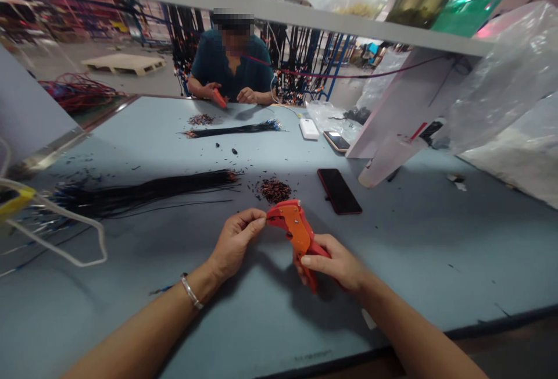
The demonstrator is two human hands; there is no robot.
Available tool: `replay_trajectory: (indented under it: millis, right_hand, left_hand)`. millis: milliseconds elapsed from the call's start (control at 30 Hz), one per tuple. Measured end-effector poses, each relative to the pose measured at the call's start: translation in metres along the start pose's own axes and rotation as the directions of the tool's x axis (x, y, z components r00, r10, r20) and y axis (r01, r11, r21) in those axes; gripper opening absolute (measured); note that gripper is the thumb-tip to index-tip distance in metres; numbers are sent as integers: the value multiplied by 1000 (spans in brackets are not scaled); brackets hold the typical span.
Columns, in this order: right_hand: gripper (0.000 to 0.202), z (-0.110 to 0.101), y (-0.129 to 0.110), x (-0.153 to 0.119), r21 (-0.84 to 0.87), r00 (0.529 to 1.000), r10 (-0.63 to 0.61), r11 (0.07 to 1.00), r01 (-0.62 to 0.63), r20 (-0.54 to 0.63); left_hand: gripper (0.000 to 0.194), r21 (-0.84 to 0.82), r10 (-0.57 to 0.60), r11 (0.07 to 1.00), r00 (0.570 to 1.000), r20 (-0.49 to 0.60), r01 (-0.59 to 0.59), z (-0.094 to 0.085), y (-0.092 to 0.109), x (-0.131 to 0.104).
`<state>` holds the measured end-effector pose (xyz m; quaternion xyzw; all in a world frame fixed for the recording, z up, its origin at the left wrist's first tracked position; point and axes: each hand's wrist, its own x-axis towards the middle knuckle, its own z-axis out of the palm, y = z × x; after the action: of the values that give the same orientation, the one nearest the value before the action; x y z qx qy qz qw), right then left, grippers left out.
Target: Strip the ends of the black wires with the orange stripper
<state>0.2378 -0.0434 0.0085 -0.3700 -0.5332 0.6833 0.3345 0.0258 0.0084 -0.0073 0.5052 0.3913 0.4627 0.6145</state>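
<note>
My right hand [329, 260] is wrapped round the handles of a red and orange wire stripper [295, 225]. The stripper's jaws point left, towards my left hand [239, 236]. Thumb and forefinger of that hand pinch a thin black wire right at the jaws; most of it is hidden by the hand. A blue-ended wire tip [162, 290] pokes out beside my left wrist, which wears a silver bracelet [192, 290]. Just behind the stripper lies a pile of short dark cut bits with coppery ends [274, 190]. Left of the pile stretches a bundle of black wires [152, 190].
Across the table [436, 263] sits a co-worker [233, 68] with a red tool [219, 98], near a second wire bundle [235, 129]. A dark phone [339, 191] lies right of the pile. An overhead shelf [261, 10] and its upright [383, 100] frame the space. A white cable [93, 216] loops at left.
</note>
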Motion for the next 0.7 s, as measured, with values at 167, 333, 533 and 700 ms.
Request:
replay_trajectory:
  millis: [167, 333, 533, 700]
  right_hand:
    - [31, -1, 3, 0, -37, 999, 25, 999, -26, -26]
    - [31, 2, 8, 1, -31, 999, 25, 999, -26, -34]
    - [36, 5, 10, 3, -23, 996, 34, 999, -36, -80]
    - [39, 7, 11, 3, -23, 991, 59, 998, -62, -120]
  left_hand:
    - [21, 6, -13, 1000, 1000, -3, 13, 1, 2, 1]
    - [21, -1, -23, 1000, 1000, -16, 23, 3, 3, 3]
    - [22, -1, -40, 999, 999, -20, 40, 3, 2, 4]
    - [23, -22, -55, 998, 998, -18, 55, 2, 2, 3]
